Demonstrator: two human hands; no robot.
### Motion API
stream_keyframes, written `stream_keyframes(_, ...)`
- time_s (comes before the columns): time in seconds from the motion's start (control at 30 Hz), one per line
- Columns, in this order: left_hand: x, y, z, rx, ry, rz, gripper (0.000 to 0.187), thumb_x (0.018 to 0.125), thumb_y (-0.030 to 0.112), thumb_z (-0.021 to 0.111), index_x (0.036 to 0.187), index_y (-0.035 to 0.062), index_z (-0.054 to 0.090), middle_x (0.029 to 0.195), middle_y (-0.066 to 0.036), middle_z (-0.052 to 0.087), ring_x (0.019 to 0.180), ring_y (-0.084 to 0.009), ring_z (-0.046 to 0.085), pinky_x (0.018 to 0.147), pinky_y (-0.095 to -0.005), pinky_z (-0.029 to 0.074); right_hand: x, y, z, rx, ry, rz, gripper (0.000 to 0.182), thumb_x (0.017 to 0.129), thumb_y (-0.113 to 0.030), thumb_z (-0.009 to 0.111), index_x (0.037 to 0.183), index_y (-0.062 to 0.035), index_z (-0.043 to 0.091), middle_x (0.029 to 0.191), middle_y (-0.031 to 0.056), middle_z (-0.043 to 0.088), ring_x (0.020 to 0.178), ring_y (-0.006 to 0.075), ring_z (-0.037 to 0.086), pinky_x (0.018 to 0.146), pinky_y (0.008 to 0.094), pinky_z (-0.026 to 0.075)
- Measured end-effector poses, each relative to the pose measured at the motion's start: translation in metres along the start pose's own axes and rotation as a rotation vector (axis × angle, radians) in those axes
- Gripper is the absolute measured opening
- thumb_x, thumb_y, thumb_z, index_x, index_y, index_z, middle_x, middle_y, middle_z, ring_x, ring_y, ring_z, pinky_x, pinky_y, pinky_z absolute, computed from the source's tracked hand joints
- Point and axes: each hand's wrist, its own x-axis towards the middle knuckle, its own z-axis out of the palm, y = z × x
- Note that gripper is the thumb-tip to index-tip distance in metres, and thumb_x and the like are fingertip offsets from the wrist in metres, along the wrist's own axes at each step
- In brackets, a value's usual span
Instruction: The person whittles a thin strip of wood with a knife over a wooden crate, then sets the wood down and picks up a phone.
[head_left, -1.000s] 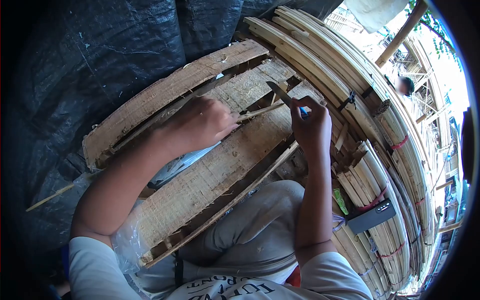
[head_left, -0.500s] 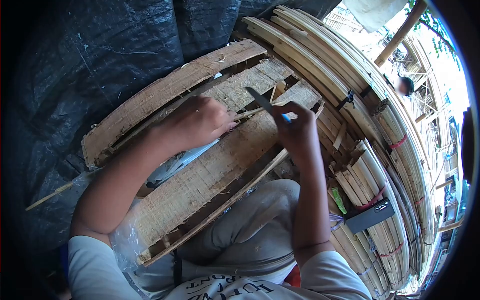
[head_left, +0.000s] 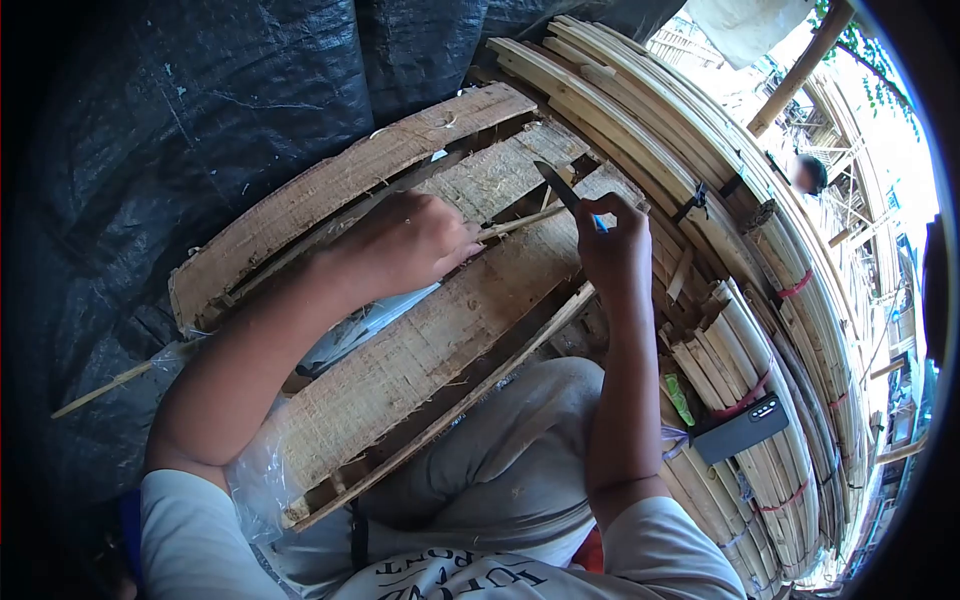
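Note:
My right hand is closed around a knife. Its dark blade points up and to the left, and a bit of blue shows at the grip. Closed too, my left hand pinches one end of a thin wooden strip; its fingertips are partly hidden. That strip slants from the left fingers toward the knife, above a worn plank bench. How the blade meets the strip cannot be made out.
Bundled wood strips curve along the right side. A dark phone lies on a bundle there. Black tarpaulin hangs behind the bench. Clear plastic covers the bench's near corner. Another person is farther off at right.
My right hand and the knife have moved right, away from my left hand. The left hand stays nearly in place with the wooden strip.

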Motion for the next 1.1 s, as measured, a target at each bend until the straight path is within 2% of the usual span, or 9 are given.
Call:
stream_keyframes(0.07,0.0,-0.003,0.002,-0.007,0.007,0.005,0.014,0.091,0.013,0.077,0.091,-0.0017,0.077,0.076,-0.02,0.069,0.066,-0.0354,0.07,0.06,-0.044,0.053,-0.014,-0.002,0.006,0.012,-0.003,-0.111,0.022,0.095,-0.025,0.075,0.097,-0.0031,0.078,0.063,0.0111,0.063,0.054,0.0117,0.056,0.054,0.0318,0.045)
stream_keyframes(0.27,0.0,-0.003,0.003,-0.026,0.002,-0.01,0.014,0.091,0.013,0.077,0.092,-0.0014,0.078,0.076,-0.02,0.07,0.066,-0.0352,0.07,0.06,-0.043,0.053,-0.007,-0.006,-0.001,0.061,0.023,-0.046,0.021,0.094,-0.021,0.076,0.091,-0.0004,0.074,0.063,0.01,0.061,0.058,0.0137,0.055,0.057,0.0359,0.045)
stream_keyframes(0.33,0.0,-0.005,0.003,-0.017,0.007,-0.002,0.014,0.091,0.012,0.077,0.093,-0.0013,0.078,0.076,-0.02,0.07,0.066,-0.0349,0.07,0.06,-0.0429,0.053,-0.018,-0.018,-0.001,0.014,-0.071,0.033,0.023,0.093,-0.026,0.075,0.1,-0.0041,0.077,0.072,0.0247,0.068,0.072,0.0353,0.073,0.071,0.0427,0.055)
stream_keyframes(0.4,0.0,-0.006,0.005,0.001,0.009,0.018,0.014,0.091,0.012,0.077,0.092,-0.0018,0.078,0.075,-0.02,0.069,0.065,-0.0346,0.069,0.06,-0.0428,0.052,-0.002,-0.002,0.0,0.031,-0.076,-0.125,0.022,0.093,-0.025,0.075,0.099,-0.0043,0.077,0.077,0.025,0.071,0.077,0.0378,0.075,0.073,0.0441,0.055)
stream_keyframes(0.5,0.001,-0.004,0.004,-0.06,0.002,-0.036,0.014,0.09,0.011,0.077,0.09,-0.0023,0.077,0.075,-0.021,0.069,0.065,-0.0344,0.069,0.06,-0.0425,0.052,-0.002,-0.004,-0.003,0.047,-0.014,0.04,0.022,0.094,-0.025,0.075,0.097,-0.0033,0.075,0.08,0.0269,0.07,0.08,0.0432,0.073,0.074,0.0456,0.055)
stream_keyframes(0.53,0.0,-0.004,0.005,-0.063,0.001,-0.037,0.014,0.09,0.011,0.077,0.09,-0.0023,0.077,0.075,-0.021,0.069,0.065,-0.0344,0.069,0.06,-0.0425,0.052,-0.005,0.002,0.006,0.036,0.038,-0.127,0.022,0.094,-0.024,0.074,0.096,-0.003,0.075,0.08,0.0281,0.07,0.08,0.0456,0.072,0.075,0.0458,0.055)
stream_keyframes(0.6,0.001,-0.006,0.004,-0.061,0.011,-0.004,0.013,0.09,0.01,0.077,0.088,-0.0029,0.076,0.074,-0.021,0.068,0.065,-0.0344,0.069,0.06,-0.0421,0.052,-0.018,-0.015,0.002,0.035,-0.041,0.0,0.02,0.094,-0.023,0.073,0.096,-0.0032,0.076,0.08,0.0285,0.07,0.08,0.0469,0.071,0.075,0.0461,0.056)
stream_keyframes(0.8,0.001,-0.002,0.003,-0.074,0.01,-0.028,0.013,0.089,0.009,0.078,0.089,-0.0033,0.076,0.074,-0.021,0.068,0.064,-0.0348,0.068,0.06,-0.0431,0.051,-0.015,-0.008,0.004,0.117,-0.084,-0.09,0.018,0.093,-0.019,0.074,0.097,-0.0013,0.077,0.077,0.0261,0.071,0.075,0.0396,0.074,0.071,0.0409,0.056)
stream_keyframes(1.1,0.0,-0.004,0.004,-0.031,-0.004,-0.024,0.013,0.088,0.009,0.078,0.092,-0.0031,0.077,0.074,-0.02,0.069,0.065,-0.0337,0.069,0.062,-0.043,0.052,-0.025,-0.01,0.013,0.065,-0.031,-0.117,0.018,0.093,-0.02,0.074,0.099,-0.0041,0.077,0.077,0.0264,0.071,0.075,0.0381,0.075,0.07,0.0457,0.056)
